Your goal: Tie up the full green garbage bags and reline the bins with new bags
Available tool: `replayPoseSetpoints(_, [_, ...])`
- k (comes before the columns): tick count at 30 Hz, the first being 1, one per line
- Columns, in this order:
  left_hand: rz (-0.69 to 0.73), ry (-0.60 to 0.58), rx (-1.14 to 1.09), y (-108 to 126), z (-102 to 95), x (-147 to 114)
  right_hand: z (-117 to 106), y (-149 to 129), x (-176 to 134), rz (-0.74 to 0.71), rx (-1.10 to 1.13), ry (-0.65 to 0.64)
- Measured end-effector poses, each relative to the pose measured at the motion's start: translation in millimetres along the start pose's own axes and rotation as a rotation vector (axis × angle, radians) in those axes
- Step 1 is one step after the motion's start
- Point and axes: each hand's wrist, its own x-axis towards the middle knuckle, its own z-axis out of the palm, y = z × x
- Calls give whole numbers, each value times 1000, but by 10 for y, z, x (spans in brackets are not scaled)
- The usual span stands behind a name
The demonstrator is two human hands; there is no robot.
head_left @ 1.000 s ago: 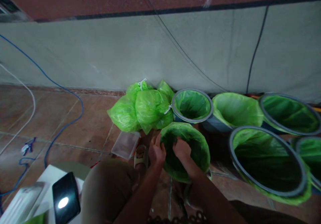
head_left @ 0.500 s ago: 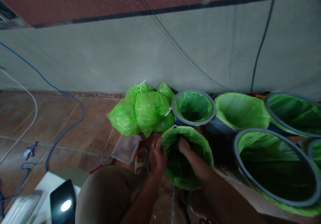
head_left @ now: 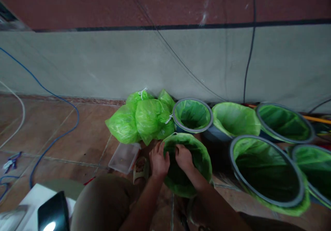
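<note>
Head view: between the person's legs, probably for easy reach, is a round bin lined with translucent green plastic (head_left: 204,157). At its left rim the left hand (head_left: 159,160) spreads its fingers, seemingly to steady the loose edge; whether it pinches is unclear. Inside the opening, the right hand (head_left: 184,158) curls its fingers; I cannot tell if they grip anything. Farther right, a grey plastic ring (head_left: 232,155) apparently keeps another liner folded over its bin. Knotted, glossy green bags (head_left: 148,117) lean together near the far wall, perhaps for support. Against the earlier frame, the right hand sits closer to the left, its fingers less hidden.
</note>
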Motion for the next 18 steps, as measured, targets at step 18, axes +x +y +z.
replayPoseSetpoints(18, [156,-340,275,591,-576,368,-1480,658,-165,173,-193,32])
